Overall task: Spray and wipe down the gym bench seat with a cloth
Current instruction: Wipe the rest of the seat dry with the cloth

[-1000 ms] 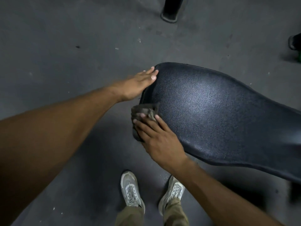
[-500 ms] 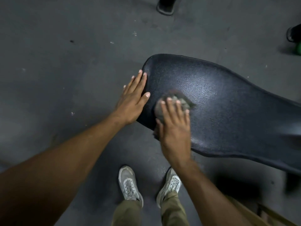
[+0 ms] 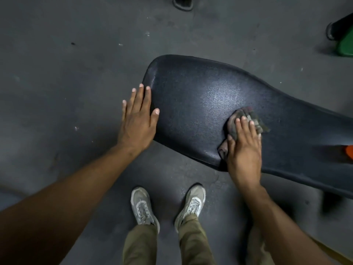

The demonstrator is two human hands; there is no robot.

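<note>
left hand (image 3: pixel 138 121) flat, fingers straight, resting on the near-left edge of the bench seat (image 3: pixel 200 104) | seat's black pad runs off to the right | right hand (image 3: pixel 243 148) further right, fingers laid out over a crumpled cloth (image 3: pixel 248 121), pressing it onto the pad's near side

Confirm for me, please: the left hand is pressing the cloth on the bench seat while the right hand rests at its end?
Not quite: the hands are swapped. In the head view the right hand presses the cloth on the bench seat, while the left hand rests at its end.
</note>
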